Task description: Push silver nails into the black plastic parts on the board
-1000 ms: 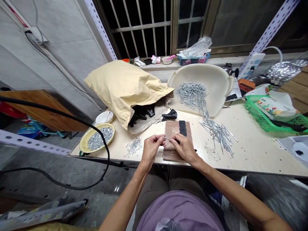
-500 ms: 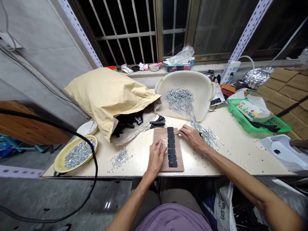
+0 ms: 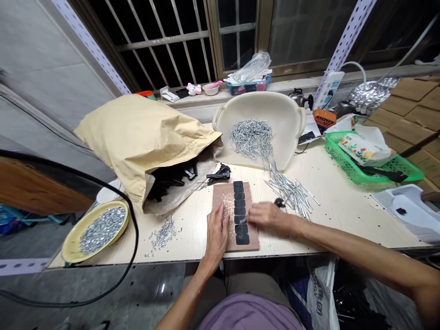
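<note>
Your right hand had come down from the top of the brown board, where it sat by the uppermost pad half a second before, to the board's right edge beside the lower black pads. It was blurred with motion, so you could not tell whether its fingers pinched anything or lay loose. Your left hand had barely shifted: it lay flat on the board's left side, fingers stretched out and gripping nothing, with a scatter of tiny metal bits just ahead of its fingertips. The board itself lay at the near edge of the table, and the pads ran in one column down its middle.

A small black piece sat on the table just past your right hand, between it and the loose metal pins fanned out from the white tray. More pins were heaped inside that tray. Beyond the board lay black clips. To your left were a tan sack spilling black plastic parts, a small heap of screws and a yellow plate full of them. A black cable looped in front of that plate, and a green basket stood well off to your right.
</note>
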A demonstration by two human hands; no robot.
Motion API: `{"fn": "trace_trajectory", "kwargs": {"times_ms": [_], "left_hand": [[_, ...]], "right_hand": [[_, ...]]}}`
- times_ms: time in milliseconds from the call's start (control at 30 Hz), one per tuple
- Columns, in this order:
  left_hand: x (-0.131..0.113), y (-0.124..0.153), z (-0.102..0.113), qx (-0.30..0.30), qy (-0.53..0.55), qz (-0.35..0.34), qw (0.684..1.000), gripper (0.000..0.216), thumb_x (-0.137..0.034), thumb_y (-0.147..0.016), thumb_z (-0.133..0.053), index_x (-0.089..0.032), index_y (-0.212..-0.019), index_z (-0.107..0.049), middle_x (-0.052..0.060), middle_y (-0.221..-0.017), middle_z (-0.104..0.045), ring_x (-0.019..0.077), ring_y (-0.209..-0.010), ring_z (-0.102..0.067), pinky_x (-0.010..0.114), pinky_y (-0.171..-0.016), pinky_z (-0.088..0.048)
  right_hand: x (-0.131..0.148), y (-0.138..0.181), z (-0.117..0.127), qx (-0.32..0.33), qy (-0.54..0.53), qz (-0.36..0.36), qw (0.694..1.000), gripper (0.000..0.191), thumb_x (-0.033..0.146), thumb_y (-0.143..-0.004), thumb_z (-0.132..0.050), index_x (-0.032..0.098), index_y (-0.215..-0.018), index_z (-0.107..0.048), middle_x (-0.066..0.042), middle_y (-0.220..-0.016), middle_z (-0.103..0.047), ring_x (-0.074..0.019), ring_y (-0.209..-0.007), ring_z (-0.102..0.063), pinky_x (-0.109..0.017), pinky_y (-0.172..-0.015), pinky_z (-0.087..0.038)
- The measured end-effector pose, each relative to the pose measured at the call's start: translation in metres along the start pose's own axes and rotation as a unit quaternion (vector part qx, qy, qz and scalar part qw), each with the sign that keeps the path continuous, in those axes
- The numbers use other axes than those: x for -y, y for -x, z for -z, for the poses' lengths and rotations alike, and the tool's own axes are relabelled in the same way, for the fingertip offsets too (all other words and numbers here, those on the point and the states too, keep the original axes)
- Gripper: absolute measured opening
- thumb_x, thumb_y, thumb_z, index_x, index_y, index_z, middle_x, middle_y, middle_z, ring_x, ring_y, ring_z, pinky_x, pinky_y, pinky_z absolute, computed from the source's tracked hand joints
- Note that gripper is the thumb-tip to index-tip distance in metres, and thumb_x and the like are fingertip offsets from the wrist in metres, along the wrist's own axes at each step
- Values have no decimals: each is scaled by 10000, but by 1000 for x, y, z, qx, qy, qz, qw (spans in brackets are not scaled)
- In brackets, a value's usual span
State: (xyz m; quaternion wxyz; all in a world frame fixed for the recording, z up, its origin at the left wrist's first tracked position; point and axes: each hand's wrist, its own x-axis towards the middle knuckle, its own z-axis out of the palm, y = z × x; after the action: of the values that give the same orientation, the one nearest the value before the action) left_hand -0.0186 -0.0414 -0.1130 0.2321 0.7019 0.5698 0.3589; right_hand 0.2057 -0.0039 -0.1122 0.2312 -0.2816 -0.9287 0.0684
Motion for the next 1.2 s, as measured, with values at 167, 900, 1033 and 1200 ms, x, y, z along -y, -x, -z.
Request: {"fn": "trace_trajectory", "kwargs": {"times_ms": [167,900,1033,1200], "left_hand": [[0,0,-1,0,-13,-5,1000,432,-282,-932,-359,-238,-1359,-410,104,-1290,-492,230,-1192,-427,429,-1020,-348],[4,2,-5,-23,-50,-40,998,422,-229,-936,-344,-220,-1353,-406,116,-1253,-518,231,-1137,-463,437,-976,-395],[4,0,-5,-27,-40,-31,998,416,-229,-932,-354,-212,-1342,-421,120,-1252,-523,236,-1149,-465,441,-983,-393],[-3,8,1,-30,0,-25,999,403,-221,-929,-373,-204,-1326,-437,115,-1274,-511,214,-1187,-461,414,-1019,-376]], "right_hand": [[-11,-16,10,-22,14,-72,997,359,216,-966,-310,197,-818,-636,-7,-725,-587,-98,-657,-498,-221,-560,-415],[-27,-18,2,22,49,26,998,300,169,-966,-312,156,-847,-587,-26,-738,-546,-129,-703,-456,-226,-570,-381],[5,-2,3,40,41,21,998,257,161,-956,-338,159,-835,-565,-37,-787,-547,-137,-745,-473,-238,-579,-369],[27,21,6,-20,55,-284,957,234,232,-958,-348,163,-851,-544,-39,-797,-545,-137,-678,-493,-245,-552,-348]]}}
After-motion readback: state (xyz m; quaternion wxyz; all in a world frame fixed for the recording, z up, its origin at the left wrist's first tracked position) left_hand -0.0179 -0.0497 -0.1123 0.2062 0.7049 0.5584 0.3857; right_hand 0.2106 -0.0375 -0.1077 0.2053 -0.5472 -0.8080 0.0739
